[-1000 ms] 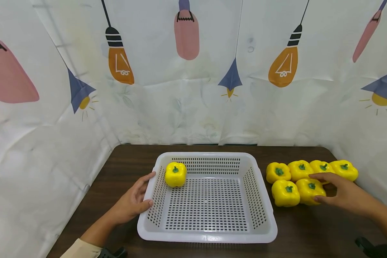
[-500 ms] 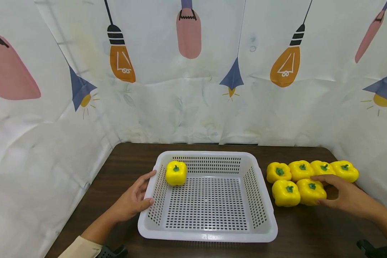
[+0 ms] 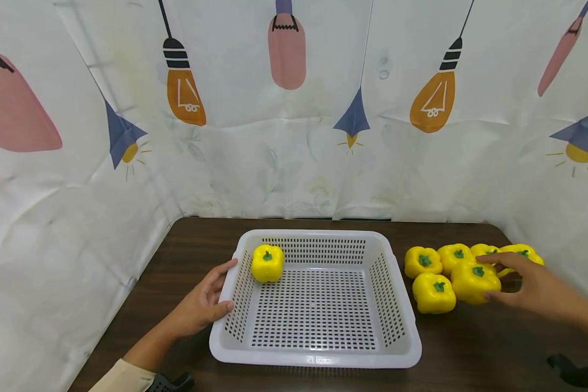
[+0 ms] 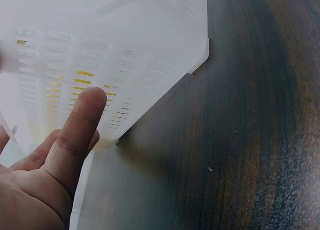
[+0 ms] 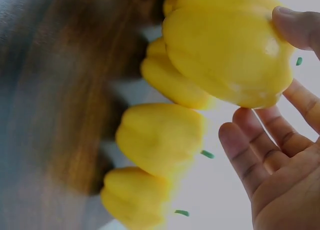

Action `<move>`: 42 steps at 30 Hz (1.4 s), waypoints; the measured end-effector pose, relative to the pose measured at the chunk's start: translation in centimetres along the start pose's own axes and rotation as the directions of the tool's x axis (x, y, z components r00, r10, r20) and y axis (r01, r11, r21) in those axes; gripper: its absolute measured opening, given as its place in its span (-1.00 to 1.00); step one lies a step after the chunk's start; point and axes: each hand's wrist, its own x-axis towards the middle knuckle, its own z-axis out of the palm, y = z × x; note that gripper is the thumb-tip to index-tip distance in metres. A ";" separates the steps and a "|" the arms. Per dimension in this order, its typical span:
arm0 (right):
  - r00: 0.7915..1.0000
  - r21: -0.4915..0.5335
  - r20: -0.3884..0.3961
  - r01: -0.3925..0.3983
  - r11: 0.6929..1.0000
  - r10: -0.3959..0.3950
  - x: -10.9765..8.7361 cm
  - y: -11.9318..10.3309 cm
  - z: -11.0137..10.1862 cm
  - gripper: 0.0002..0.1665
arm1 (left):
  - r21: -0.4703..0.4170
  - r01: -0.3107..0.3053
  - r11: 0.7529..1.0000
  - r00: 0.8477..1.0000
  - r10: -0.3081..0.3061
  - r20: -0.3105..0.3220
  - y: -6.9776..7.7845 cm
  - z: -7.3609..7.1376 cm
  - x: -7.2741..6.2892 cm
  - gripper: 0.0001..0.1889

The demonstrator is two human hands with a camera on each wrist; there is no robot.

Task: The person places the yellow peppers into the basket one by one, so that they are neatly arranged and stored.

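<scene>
My right hand (image 3: 524,283) pinches a yellow bell pepper (image 3: 472,283) between thumb and fingers. In the right wrist view this pepper (image 5: 225,44) is raised beside the others, the thumb on one side and fingertips at its lower edge. A white perforated plastic basket (image 3: 313,360) stands mid-table. On its left rim rest the thumb and index fingertip of my left hand (image 3: 201,305). The left wrist view has other fingers (image 4: 75,135) extended along the basket's outer wall (image 4: 130,54). Inside the basket, at its back left, sits one yellow bell pepper (image 3: 267,264) with a green stem.
Several more yellow bell peppers stand in a cluster right of the basket, including a front one (image 3: 434,294) and a back-left one (image 3: 423,262). The dark wood table (image 3: 196,239) meets a white printed curtain (image 3: 284,169) behind and at both sides.
The right hand has closed on the front-right bell pepper and raised it slightly from the table, toward the back row. The left hand and the basket have stayed in place.
</scene>
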 end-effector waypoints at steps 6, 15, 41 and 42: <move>0.999 -0.047 0.009 -0.037 0.998 0.037 0.7 -1.1 -1.7 -0.16 | -0.012 -0.003 1.000 1.000 0.003 0.003 -0.1 0.0 -0.1 -0.09; 0.999 -0.061 0.012 -0.034 0.998 0.035 2.4 -3.0 -3.1 -0.16 | -0.019 -0.004 1.000 1.000 0.004 0.014 -0.2 -0.1 0.0 -0.08; 0.995 0.014 0.040 0.094 0.995 -0.095 7.1 -8.4 -1.9 -0.20 | -0.008 -0.001 1.000 1.000 0.001 0.001 -0.2 0.1 0.0 -0.08; 0.994 0.014 0.043 0.098 0.995 -0.099 7.3 -8.6 -1.8 -0.20 | -0.004 -0.003 1.000 1.000 0.003 0.000 -0.2 0.1 0.0 -0.08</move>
